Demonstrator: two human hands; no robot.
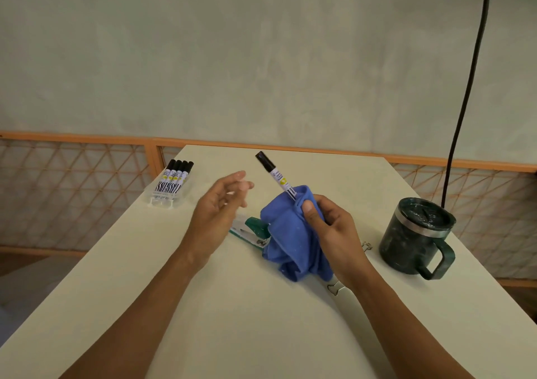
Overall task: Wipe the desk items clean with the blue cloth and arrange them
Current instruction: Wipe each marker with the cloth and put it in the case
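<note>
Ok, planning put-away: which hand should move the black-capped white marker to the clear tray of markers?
Probably left: the left hand is open, beside the black-capped white marker and nearer the clear marker tray; the right hand grips the blue cloth around it.

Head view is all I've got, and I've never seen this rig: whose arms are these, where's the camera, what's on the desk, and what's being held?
There is no machine here. A person works bare-handed, and the single camera sits on their head, looking forward and down. The arms entering from below are theirs. The right hand grips the blue cloth, bunched round the lower end of a black-capped marker that sticks up out of it. The left hand is open and holds nothing. On the pale table are a clear case of markers at far left, a green stapler partly under the cloth, a dark lidded mug at right, and a pale flat tool I cannot identify.
</note>
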